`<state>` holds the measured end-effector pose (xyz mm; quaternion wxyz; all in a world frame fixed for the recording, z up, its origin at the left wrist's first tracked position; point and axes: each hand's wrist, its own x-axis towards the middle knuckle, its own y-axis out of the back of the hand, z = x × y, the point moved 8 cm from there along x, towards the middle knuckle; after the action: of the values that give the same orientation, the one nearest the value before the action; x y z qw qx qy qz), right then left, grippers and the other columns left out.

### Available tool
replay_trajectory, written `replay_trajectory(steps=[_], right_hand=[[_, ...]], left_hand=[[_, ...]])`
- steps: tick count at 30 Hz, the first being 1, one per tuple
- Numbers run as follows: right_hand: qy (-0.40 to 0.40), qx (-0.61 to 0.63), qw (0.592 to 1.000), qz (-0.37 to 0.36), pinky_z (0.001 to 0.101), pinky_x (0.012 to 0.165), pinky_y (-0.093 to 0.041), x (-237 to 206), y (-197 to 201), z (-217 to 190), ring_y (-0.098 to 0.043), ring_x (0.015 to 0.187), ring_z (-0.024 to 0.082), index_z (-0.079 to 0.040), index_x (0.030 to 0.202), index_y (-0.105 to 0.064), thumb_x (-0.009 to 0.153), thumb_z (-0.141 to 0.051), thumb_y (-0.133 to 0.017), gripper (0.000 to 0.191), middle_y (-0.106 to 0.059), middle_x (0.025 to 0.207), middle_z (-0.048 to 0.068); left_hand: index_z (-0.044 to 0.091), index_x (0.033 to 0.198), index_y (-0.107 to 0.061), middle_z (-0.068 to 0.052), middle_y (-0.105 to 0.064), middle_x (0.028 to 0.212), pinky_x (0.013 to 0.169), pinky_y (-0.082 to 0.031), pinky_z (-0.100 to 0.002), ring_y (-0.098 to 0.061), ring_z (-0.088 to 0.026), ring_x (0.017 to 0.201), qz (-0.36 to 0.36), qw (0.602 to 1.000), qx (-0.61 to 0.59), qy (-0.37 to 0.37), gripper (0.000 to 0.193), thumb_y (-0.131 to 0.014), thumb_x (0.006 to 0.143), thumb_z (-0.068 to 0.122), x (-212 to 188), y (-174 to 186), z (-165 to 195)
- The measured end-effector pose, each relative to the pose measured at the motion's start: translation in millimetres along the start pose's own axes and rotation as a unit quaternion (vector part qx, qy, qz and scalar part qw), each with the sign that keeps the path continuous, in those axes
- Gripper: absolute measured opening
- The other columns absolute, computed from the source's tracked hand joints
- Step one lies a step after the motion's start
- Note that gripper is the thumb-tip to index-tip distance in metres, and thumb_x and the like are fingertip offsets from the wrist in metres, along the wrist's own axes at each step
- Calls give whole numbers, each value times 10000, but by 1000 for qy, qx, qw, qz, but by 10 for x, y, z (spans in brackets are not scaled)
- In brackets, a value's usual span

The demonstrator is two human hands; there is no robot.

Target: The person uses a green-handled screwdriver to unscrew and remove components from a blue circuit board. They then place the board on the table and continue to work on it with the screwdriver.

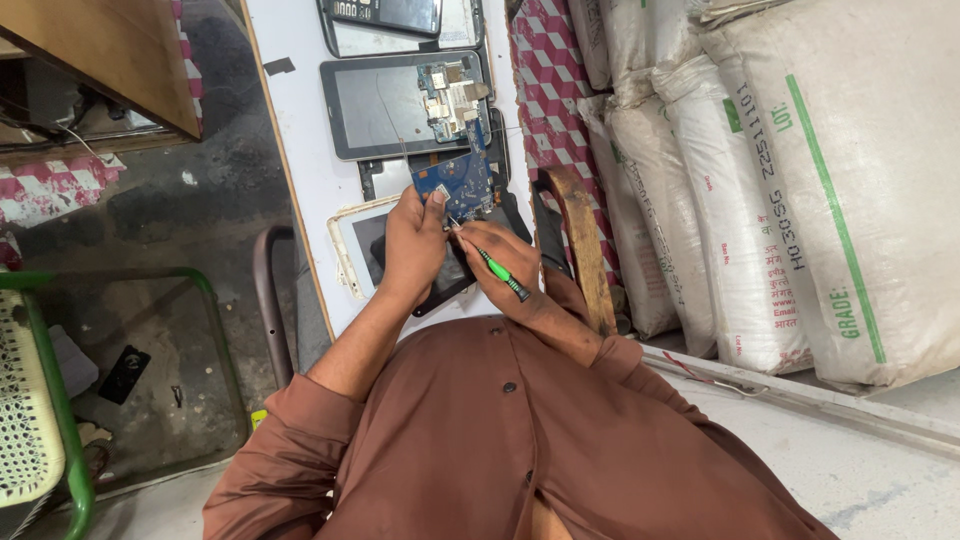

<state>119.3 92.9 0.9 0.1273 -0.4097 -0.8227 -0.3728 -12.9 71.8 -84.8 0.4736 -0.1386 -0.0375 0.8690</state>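
Right grip [505,262] (one screwdriver [503,275])

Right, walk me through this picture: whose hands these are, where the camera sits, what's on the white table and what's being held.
There is one view, from a camera worn on a person's head, looking straight down, so you see the brown shirt and both of that person's own arms.

The left hand presses its fingers on a blue circuit board. The right hand has its grip closed on a small green-handled screwdriver, tip pointed at the board.

On the white table lie several opened tablets: a grey one with another circuit board on it, a white-framed one under the left hand, and more at the top edge.

Beside the table stand stacked white sacks and a wooden chair arm.
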Motion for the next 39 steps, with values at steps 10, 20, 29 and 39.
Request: replay_trajectory(steps=[10,20,29,39], right_hand=[[-62,149,987,27,299,834,-636,-132,125,268,-754,942,198,57,1175,-669,1060,-28,-611,154,-737,1064,164],[-123,288,950,-5,322,953,-610,-116,47,431,-717,1046,186,66,1296,-592,1067,-21,-558,248,-706,1160,170],[-66,118,991,-14,315,858,-607,-16,91,253,-736,978,215,68,1120,-657,958,48,-683,165,-723,1104,194],[-49,145,988,-4,317,871,-627,-11,55,162,-736,983,211,64,1112,-614,983,66,-652,134,-699,1155,185]], left_hand=[[8,1203,-553,-73,-684,1069,826,-627,-325,-678,-119,914,-13,990,-121,76,197,-444,1099,136,-94,-137,-61],[7,1177,-530,-88,-676,1079,885,-639,-354,-703,-154,941,-33,982,-164,88,174,-438,1120,144,2,-129,-74],[18,1274,-549,-76,-698,1116,846,-620,-339,-696,-137,943,-24,984,-147,100,242,-442,1096,143,7,-95,-91],[40,1301,-541,-61,-695,1131,840,-611,-325,-686,-127,953,-21,984,-149,94,250,-438,1094,135,-35,-38,-14]])
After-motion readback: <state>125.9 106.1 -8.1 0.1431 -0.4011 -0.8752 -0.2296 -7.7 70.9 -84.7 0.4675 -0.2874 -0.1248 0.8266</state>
